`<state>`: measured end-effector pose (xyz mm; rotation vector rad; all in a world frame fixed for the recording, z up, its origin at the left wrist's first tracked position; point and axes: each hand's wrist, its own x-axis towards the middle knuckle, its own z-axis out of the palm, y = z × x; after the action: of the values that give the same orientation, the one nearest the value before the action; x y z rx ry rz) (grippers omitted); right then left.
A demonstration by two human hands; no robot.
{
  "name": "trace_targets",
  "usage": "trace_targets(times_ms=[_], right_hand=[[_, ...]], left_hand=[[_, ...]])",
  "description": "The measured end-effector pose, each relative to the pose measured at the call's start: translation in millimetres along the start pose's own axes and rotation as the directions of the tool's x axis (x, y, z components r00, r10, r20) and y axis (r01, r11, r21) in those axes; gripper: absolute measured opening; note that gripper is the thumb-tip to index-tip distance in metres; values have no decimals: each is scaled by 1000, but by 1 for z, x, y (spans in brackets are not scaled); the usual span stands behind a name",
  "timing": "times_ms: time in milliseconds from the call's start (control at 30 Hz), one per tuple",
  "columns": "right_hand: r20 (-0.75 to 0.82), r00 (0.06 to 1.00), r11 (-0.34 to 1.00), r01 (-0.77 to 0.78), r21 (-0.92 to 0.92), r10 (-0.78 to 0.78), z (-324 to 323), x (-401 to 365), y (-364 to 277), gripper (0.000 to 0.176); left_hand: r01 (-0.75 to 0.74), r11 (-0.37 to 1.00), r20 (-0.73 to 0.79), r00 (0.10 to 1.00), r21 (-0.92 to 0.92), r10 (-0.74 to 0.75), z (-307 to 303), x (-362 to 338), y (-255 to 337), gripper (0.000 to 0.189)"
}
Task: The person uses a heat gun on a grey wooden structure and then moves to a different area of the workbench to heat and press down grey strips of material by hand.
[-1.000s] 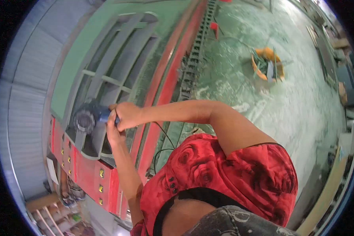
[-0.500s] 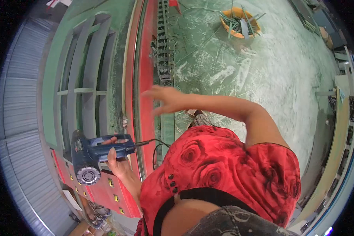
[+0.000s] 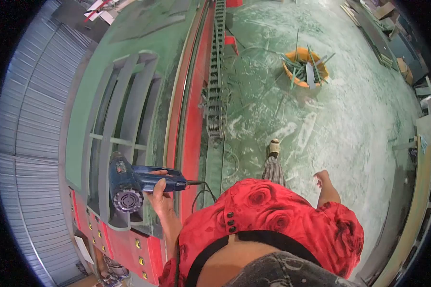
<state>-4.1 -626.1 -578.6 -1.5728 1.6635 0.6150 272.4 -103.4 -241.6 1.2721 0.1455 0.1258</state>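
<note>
My left hand point(image 3: 161, 196) is wrapped round the handle of a dark blue heat gun point(image 3: 124, 184). Its round vented end faces me, and a black cord point(image 3: 202, 183) trails from the handle towards my body. Under the heat gun, a long grey slatted frame point(image 3: 139, 98) with rounded ends lies on the green tabletop point(image 3: 84, 115). The nozzle's exact distance from the slats is hard to judge. Away to my right, my right hand point(image 3: 323, 179) hangs low over the floor with nothing visible in it, its fingers loosely apart and partly turned from view.
A red rail point(image 3: 196, 95) and a black cable chain point(image 3: 216, 71) run along the table's right side. On the dusty green floor stands an orange tub point(image 3: 288, 71) of thin offcuts. Boards point(image 3: 376, 43) lean at the far right. My shoe point(image 3: 274, 147) is on the floor.
My right hand has swung from above the red rail down to my right side. The heat gun, still in my left hand, appears farther right in view as the camera has shifted. My foot now shows.
</note>
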Motion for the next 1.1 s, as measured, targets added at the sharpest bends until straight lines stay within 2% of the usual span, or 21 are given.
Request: trace_targets(times_ms=[100, 233, 267, 300, 367, 433, 467, 500, 533, 567, 633, 700, 767, 833, 867, 933, 967, 1033, 1067, 1100], right_hand=[[48, 996, 997, 67, 48, -69, -19, 15, -52, 28], [109, 967, 973, 222, 66, -228, -58, 54, -165, 23], [216, 858, 875, 483, -29, -466, -64, 85, -190, 25], [340, 684, 700, 708, -95, -646, -77, 110, -214, 27], [103, 819, 826, 556, 98, -564, -113, 77, -277, 31], [57, 745, 740, 666, -94, -664, -146, 81, -328, 44], [-89, 589, 593, 778, -208, -803, -148, 108, -346, 48], [-202, 384, 432, 836, -337, -901, -146, 142, -361, 52], [-143, 507, 516, 856, -34, -850, -159, 122, -381, 54], [-45, 606, 574, 773, 269, -794, -173, 74, -406, 55], [48, 486, 473, 818, 326, -873, -182, 35, -440, 58], [70, 416, 417, 858, 299, -907, -184, -15, -474, 61], [125, 289, 314, 833, 456, -949, -181, -57, -505, 64], [222, 171, 258, 850, 459, -960, -182, -94, -536, 68], [225, 168, 256, 855, 451, -960, -185, -113, -553, 68], [286, -43, 67, 929, 364, -957, -187, -141, -591, 75], [286, -54, 52, 934, 353, -957, -185, -147, -611, 75], [267, -202, -105, 936, 336, -942, -182, -157, -648, 83], [265, -244, -143, 927, 348, -933, -177, -157, -668, 91], [276, -256, -153, 927, 343, -926, -176, -159, -689, 91]], left_hand=[[-1, 1000, 15, 1000, 8, 0, 49, 29, -25, 37], [10, 999, 36, 999, -48, -8, 142, 64, -51, 35], [4, 997, 88, 996, -82, 3, 166, 72, -57, 35], [2, 993, 139, 990, -117, 14, 188, 80, -64, 34], [58, 978, 132, 991, -201, -31, 225, 95, -79, 34], [60, 986, 198, 980, -159, -27, 268, 101, -77, 35], [75, 983, 227, 973, -165, -36, 282, 107, -80, 34], [75, 982, 216, 976, -171, -37, 296, 112, -82, 34], [70, 987, 248, 968, -144, -33, 310, 119, -84, 34], [65, 991, 282, 959, -113, -30, 321, 126, -86, 33], [83, 993, 268, 962, -89, -56, 345, 142, -92, 32], [86, 996, 291, 954, -28, -74, 369, 163, -100, 32], [88, 996, 309, 948, -35, -73, 394, 186, -112, 31], [103, 995, 370, 924, -7, -93, 415, 210, -127, 32], [157, 987, 389, 911, -20, -137, 425, 224, -135, 34], [146, 989, 425, 896, -8, -128, 448, 251, -142, 36], [127, 992, 467, 876, 9, -117, 462, 267, -143, 38], [127, 992, 480, 872, -29, -97, 485, 300, -152, 40], [125, 992, 501, 860, -18, -99, 498, 316, -153, 43], [125, 992, 519, 848, 0, -107, 507, 330, -156, 46]])
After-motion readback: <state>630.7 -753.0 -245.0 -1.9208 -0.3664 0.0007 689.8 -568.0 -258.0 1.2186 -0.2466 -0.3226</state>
